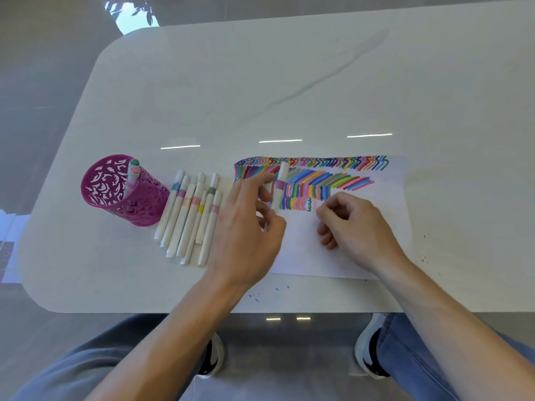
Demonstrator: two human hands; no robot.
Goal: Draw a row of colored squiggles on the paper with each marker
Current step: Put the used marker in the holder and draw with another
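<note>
The left hand's fingers (262, 180) were loosely spread and blurred, the forefinger reaching out over the coloured marks and the thumb tucked low. A white marker with a purple band (280, 185) stood just beside them, running up and down across the drawn rows; its lower end met the fingertips, but the blur hid whether it was pinched or only touched. The right hand's fingers (325, 231) were curled in, thumb pressed to forefinger, knuckles resting on bare paper. Nothing showed inside them, and whether something small was hidden there could not be told. The left hand (249, 227) lay over the sheet's left edge, the right hand (359, 224) near its middle, just right of a short green squiggle (309, 204). The paper (333, 259) lay on the near side of a white table (289, 82), its upper part filled with rows of many-coloured squiggles and strokes (312, 163). Left of the sheet a row of white markers (188, 218) with coloured bands lay side by side. Farther left a pink cut-out pen cup (121, 195) held two more markers (133, 172). A few blue ink specks (256, 298) dotted the table's near edge.
</note>
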